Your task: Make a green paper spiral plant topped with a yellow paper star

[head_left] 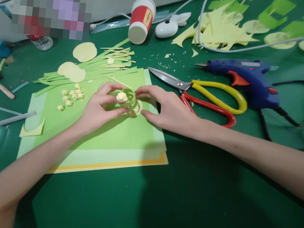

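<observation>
Delicacy itself: pinched the green paper curl (132, 100) over the light green sheet (105, 134) with left hand (99, 104), curved right hand (166, 106) near its pale disc (138, 108), could not tell if touching, probably handling featherlight, springy, crushable stuff, best taken by that disc.

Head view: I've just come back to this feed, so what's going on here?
A person is handling a small papercraft piece over stacked paper sheets. The left hand holds the curled green paper, with a cream star by its fingers. The right hand is cupped at the other side, near a pale disc; whether it touches is unclear. Loose small stars lie left; scissors and a blue glue gun lie right.
</observation>
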